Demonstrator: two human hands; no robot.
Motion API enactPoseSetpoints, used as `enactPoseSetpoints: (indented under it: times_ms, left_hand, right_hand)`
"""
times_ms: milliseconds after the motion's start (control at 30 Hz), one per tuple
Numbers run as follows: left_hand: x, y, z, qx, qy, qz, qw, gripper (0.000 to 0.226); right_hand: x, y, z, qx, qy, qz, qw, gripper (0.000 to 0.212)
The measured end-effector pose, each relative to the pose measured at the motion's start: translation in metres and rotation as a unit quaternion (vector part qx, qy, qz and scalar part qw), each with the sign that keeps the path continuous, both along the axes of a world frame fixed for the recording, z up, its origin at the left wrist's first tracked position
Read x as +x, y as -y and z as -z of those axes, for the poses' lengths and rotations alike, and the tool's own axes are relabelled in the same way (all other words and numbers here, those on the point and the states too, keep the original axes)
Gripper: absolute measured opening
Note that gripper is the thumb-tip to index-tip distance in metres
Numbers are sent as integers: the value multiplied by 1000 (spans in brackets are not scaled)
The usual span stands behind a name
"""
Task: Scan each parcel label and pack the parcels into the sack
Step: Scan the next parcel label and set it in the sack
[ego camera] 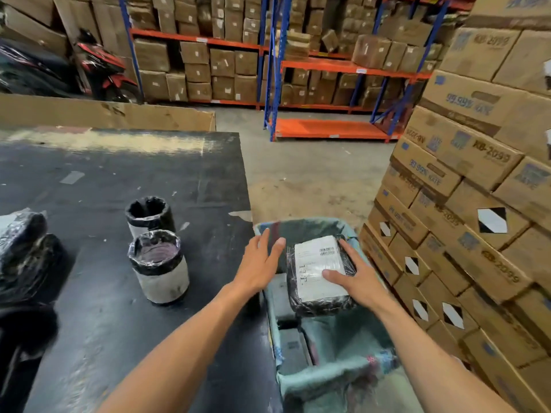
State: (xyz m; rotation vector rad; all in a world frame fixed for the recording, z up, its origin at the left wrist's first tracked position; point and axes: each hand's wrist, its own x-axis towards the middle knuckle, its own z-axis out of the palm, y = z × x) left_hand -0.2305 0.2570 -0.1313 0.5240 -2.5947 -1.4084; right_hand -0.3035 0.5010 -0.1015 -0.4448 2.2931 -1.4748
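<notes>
A black-wrapped parcel (313,302) with a white label on top sits in the mouth of the green sack (337,371), which stands open beside the table. My right hand (357,278) grips the parcel's right side, thumb lying across the label. My left hand (259,260) hovers with straight fingers at the sack's left rim, holding nothing. Grey parcels (286,347) lie deeper in the sack. Two round parcels wrapped in black film (159,268) (149,213) stand on the black table (104,308).
More black-wrapped parcels (24,254) lie at the table's left edge. Stacked cardboard cartons (477,204) rise close on the right of the sack. Shelving with boxes (328,70) and a motorbike (101,70) stand at the back, across a concrete floor.
</notes>
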Motion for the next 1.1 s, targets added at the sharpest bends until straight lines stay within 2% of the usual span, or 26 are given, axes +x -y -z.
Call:
enactPoseSetpoints:
  times_ms: [100, 233, 367, 667, 800, 900, 1000, 1100]
  left_hand:
    - [-6, 2, 30, -133, 69, 20, 988, 84]
    - [-9, 7, 53, -268, 111, 34, 956, 82]
    - [-11, 7, 58, -301, 110, 42, 946, 81]
    - [-13, 8, 63, -325, 115, 36, 938, 82]
    - [-13, 8, 66, -334, 113, 37, 935, 78]
    - [-12, 8, 63, -332, 112, 38, 936, 76]
    - [-11, 8, 62, -335, 112, 39, 935, 75]
    - [-11, 8, 60, -332, 113, 40, 936, 76]
  right_hand:
    - [-6, -8, 40, 64, 61, -38, 995, 98]
    - [-10, 2, 91, 143, 130, -115, 974, 98]
    - [-6, 20, 140, 194, 208, -153, 946, 101]
    - [6, 19, 189, 210, 304, -170, 913, 118]
    - [11, 25, 200, 277, 276, -216, 895, 122]
    - [7, 30, 203, 389, 181, -308, 849, 133]
    - [13, 36, 206, 442, 85, -381, 808, 145]
    - [21, 39, 217, 460, -27, -447, 767, 130]
